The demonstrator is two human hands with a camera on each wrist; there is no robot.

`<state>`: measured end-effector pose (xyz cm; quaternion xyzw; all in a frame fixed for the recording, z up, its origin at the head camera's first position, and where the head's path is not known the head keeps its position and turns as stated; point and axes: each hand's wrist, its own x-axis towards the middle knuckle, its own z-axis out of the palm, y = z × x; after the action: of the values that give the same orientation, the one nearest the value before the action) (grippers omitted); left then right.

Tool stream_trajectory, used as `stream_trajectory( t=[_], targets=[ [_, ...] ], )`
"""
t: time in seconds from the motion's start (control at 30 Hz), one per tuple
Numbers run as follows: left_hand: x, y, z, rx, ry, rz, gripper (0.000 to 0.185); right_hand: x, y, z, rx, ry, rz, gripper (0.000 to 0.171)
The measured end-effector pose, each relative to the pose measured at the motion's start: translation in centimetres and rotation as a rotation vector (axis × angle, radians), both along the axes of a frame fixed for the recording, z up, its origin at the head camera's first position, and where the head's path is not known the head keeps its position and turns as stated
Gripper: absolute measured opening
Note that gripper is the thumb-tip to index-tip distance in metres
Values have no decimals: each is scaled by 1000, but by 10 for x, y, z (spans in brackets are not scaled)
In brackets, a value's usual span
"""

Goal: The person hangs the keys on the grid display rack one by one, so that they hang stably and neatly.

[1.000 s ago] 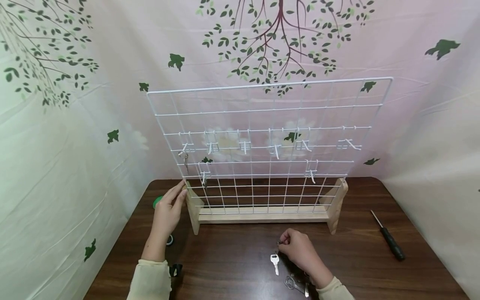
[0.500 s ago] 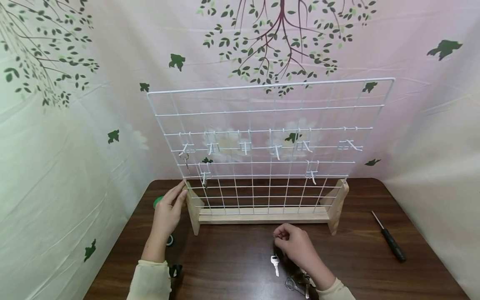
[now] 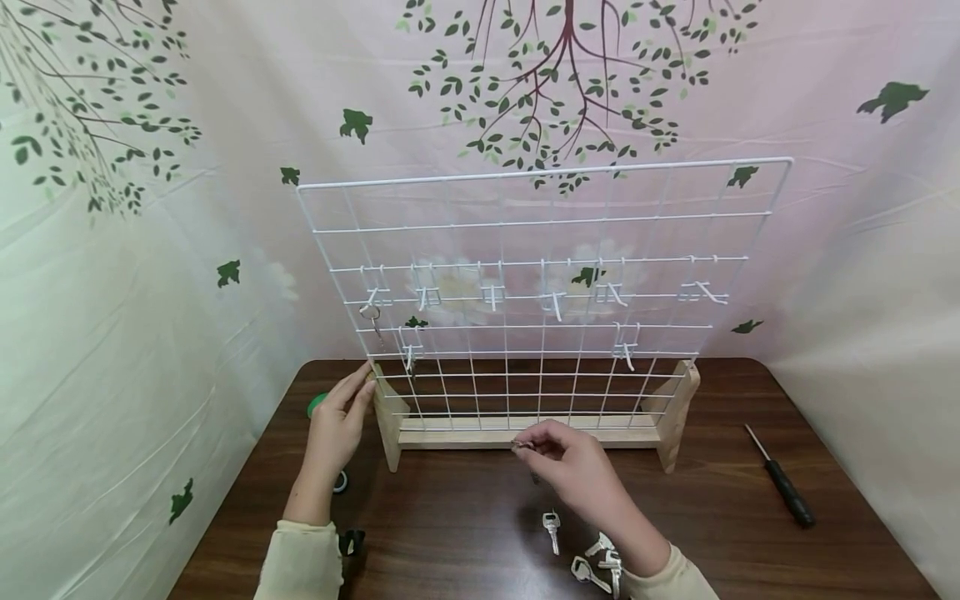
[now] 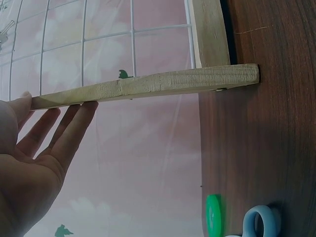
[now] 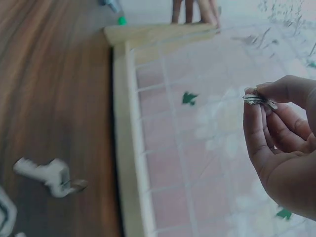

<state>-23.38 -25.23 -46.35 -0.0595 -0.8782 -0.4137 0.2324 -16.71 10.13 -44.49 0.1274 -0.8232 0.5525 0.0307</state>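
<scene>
My right hand (image 3: 581,467), in front of the rack's base bar, pinches a small silver key (image 5: 254,99) between thumb and index fingertip. Below it on the table lies a single key (image 3: 552,532), with more loose keys (image 3: 592,573) near my right wrist. My left hand (image 3: 335,425) rests its extended fingers on the outer face of the wooden side upright (image 4: 153,85), near its upper end. The white wire grid rack (image 3: 517,223) carries several white hooks (image 3: 556,305). A key on a ring (image 3: 371,313) hangs from the leftmost upper hook.
A black-handled screwdriver (image 3: 787,496) lies at the table's right. Beside my left forearm are a green round thing (image 4: 214,216), a light-blue loop (image 4: 261,222) and a small black object (image 3: 351,542). A printed cloth (image 3: 247,108) stands behind the table.
My right hand has lifted from near the loose keys and moved up and left toward the rack with a key. My left hand has stayed on the upright.
</scene>
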Motion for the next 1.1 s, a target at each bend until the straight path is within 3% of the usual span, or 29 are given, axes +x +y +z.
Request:
stream_trajectory(
  t=[0.43,0.7,1.1],
  targets=[
    [0,2,-1,4,-13,9,42,-6,-34,67,-102,8,84,13],
    [1,0,-1,8,-32,18,43,-14,-54,104,-173,-43,125,17],
    [1,2,2,-1,-5,17,42,-34,-77,127,-291,-37,163,22]
  ],
)
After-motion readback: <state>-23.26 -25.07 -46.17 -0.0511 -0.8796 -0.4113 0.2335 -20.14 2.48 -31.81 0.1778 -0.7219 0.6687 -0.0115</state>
